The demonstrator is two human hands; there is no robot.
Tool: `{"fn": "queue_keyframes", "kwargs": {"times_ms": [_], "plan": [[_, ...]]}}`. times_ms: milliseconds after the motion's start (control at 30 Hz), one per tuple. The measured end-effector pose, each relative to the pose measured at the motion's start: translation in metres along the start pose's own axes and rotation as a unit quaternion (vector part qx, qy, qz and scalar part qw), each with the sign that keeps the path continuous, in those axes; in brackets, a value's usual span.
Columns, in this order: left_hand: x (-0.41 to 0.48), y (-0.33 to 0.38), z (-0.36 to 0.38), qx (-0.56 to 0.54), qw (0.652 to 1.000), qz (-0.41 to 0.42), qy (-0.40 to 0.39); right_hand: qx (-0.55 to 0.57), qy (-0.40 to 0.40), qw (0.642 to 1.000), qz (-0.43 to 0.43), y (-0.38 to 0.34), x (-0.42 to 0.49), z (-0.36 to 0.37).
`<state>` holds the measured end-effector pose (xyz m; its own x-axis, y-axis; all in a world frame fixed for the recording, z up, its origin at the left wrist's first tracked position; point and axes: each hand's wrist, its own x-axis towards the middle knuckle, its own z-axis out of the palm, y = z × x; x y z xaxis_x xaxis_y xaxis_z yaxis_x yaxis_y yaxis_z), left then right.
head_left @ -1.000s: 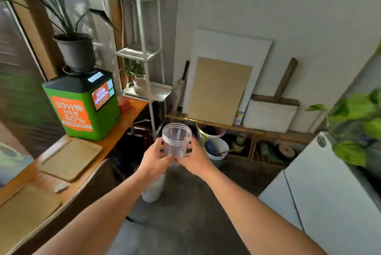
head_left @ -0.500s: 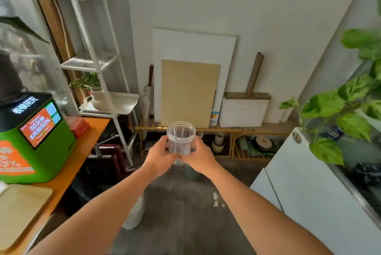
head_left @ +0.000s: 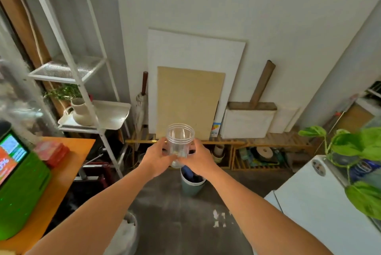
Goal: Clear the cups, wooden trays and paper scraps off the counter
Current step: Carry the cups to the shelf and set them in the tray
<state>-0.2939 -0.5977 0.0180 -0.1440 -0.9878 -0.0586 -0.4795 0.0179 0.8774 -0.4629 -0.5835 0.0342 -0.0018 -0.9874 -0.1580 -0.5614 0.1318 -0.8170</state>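
Cut off and hidden
The green machine runs off the left edge; hands cover the clear cup's base.

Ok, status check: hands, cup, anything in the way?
Left hand and right hand both gripping the clear cup, upright, empty. Held over the floor, bin just below. Nothing blocking.

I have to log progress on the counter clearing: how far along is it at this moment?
Done: one clear plastic cup is off the orange counter, upright. In hand: left hand and right hand hold it together, above a small bin on the floor. Left: cannot be judged; only a corner of the counter shows, with a green machine and red box, no trays or scraps visible.
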Motion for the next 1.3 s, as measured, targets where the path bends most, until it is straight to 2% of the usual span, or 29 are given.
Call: {"fn": "queue_keyframes", "kwargs": {"times_ms": [467,1033,1300], "plan": [[0.095,-0.037,-0.064,0.021,0.997,-0.045,0.060,-0.015,-0.078,0.995,-0.065,-0.037,0.137,0.047],[0.306,-0.034,-0.109,0.035,0.976,-0.110,0.183,-0.026,-0.203,0.968,-0.147,-0.084,0.401,0.040],[0.329,-0.070,-0.121,0.037,0.968,-0.155,0.195,-0.028,-0.255,0.952,-0.165,-0.084,0.447,0.078]]}}
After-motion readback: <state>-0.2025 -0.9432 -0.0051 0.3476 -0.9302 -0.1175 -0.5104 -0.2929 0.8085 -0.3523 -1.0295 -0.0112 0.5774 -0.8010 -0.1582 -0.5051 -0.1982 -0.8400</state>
